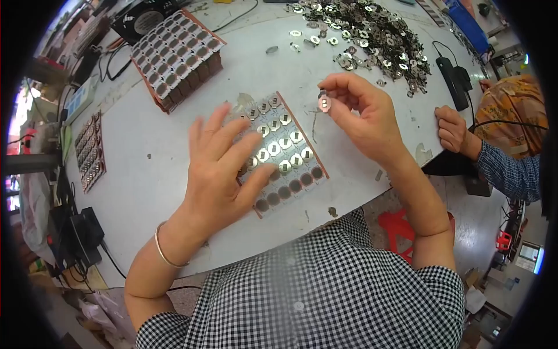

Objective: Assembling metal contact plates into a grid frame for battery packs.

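Observation:
A circuit board panel (307,142) lies flat on the table in front of me. Most of its rows carry shiny metal clips; the row nearest me shows bare dark round pads. Over its left part hovers my left hand (218,166), fingers spread and holding nothing, hiding some of the board. To the right of the panel, my right hand (372,119) pinches a small metal clip (324,103) between thumb and fingertips, raised above the table. A large pile of similar clips (386,46) is heaped at the far right, with several loose ones scattered beside it.
A stack of panels (180,55) stands at the back left, near a black fan-like device (145,22). Another panel (90,152) lies at the left edge. Black adapters (81,235) sit at lower left. At right are a black power strip (452,81) and another person's hand (451,129).

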Demonstrator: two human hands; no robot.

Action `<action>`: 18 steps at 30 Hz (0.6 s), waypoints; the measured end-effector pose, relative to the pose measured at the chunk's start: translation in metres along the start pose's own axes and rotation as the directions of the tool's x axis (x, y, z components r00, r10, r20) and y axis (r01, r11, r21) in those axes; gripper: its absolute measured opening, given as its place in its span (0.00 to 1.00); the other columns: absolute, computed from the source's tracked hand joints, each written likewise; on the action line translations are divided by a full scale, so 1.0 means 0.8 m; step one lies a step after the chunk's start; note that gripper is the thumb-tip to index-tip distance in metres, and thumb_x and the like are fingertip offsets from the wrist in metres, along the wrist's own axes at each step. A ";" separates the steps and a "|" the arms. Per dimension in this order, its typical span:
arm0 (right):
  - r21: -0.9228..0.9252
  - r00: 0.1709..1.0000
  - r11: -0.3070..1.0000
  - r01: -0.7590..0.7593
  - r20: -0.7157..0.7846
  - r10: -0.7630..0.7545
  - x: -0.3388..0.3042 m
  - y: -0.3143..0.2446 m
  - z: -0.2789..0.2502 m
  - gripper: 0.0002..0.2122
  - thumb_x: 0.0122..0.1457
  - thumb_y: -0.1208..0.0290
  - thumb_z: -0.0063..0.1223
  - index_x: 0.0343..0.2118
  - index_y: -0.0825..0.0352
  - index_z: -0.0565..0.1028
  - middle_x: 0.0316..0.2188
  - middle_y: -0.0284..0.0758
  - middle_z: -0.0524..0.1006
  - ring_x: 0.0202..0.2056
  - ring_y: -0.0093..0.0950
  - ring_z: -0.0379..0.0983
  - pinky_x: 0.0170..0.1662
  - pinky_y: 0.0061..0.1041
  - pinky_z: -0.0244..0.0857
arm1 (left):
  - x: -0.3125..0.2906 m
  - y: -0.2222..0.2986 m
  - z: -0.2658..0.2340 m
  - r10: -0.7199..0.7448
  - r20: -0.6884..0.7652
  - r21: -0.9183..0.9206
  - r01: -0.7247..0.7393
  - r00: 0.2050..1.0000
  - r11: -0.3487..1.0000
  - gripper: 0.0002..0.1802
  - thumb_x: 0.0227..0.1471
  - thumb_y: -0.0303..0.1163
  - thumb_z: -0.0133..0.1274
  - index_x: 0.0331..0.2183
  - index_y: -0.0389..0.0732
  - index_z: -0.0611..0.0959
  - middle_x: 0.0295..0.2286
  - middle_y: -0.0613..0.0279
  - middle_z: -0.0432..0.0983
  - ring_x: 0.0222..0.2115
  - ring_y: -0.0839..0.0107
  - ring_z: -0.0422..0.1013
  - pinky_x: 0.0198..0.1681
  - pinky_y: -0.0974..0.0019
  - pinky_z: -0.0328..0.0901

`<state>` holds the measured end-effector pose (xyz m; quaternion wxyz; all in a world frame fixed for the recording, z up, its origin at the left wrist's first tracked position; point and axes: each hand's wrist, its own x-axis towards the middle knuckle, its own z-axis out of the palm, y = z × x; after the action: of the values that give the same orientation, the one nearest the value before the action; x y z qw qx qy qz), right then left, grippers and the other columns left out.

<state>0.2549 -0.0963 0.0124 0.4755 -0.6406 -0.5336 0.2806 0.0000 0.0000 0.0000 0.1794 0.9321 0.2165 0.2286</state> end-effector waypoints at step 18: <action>0.072 0.946 0.964 0.257 -0.220 -0.236 -0.035 -0.029 0.020 0.12 0.60 0.85 0.55 0.47 0.72 0.79 0.35 0.38 0.84 0.37 0.24 0.83 0.41 0.22 0.76 | 0.077 0.053 0.005 -0.302 0.499 -0.784 0.571 0.812 0.242 0.07 0.59 0.29 0.61 0.34 0.34 0.84 0.25 0.64 0.79 0.22 0.77 0.75 0.25 0.72 0.71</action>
<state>0.2237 -0.1187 0.0233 0.5919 -0.5701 -0.5419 0.1762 0.0653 -0.0066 0.0364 0.7412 0.5944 0.2828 0.1318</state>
